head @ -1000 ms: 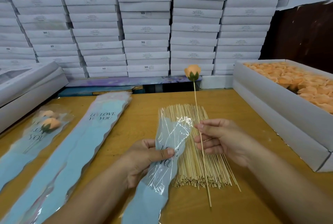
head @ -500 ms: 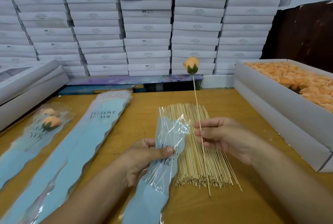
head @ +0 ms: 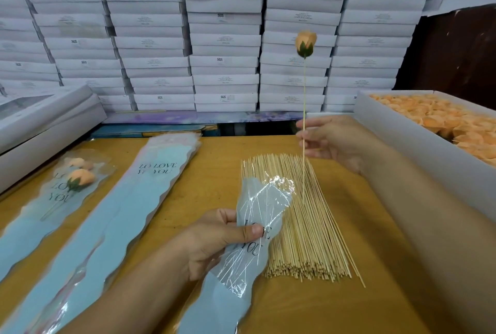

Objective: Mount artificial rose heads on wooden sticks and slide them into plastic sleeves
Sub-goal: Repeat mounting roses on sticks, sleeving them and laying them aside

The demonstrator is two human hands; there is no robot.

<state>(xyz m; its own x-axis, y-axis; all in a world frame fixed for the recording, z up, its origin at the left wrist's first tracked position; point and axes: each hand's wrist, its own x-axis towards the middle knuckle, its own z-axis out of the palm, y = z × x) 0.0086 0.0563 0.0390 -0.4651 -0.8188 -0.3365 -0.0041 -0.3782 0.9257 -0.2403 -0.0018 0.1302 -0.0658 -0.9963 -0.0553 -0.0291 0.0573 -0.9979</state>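
Note:
My right hand pinches a thin wooden stick held upright, with a peach rose head mounted on its top. The stick's lower tip hangs just above the top opening of a clear and pale blue plastic sleeve printed "LOVE YOU". My left hand grips that sleeve at its middle, thumb on the front. Under both lies a fanned bundle of bare wooden sticks on the yellow table.
A white box of loose peach rose heads stands at the right. A stack of blank sleeves lies left of centre, with finished sleeved roses further left. White flat boxes are piled along the back and at the left edge.
My right hand has lifted the rose stick up and away, so its lower tip rose from the table's near side to the sleeve's opening. The left hand kept hold of the sleeve.

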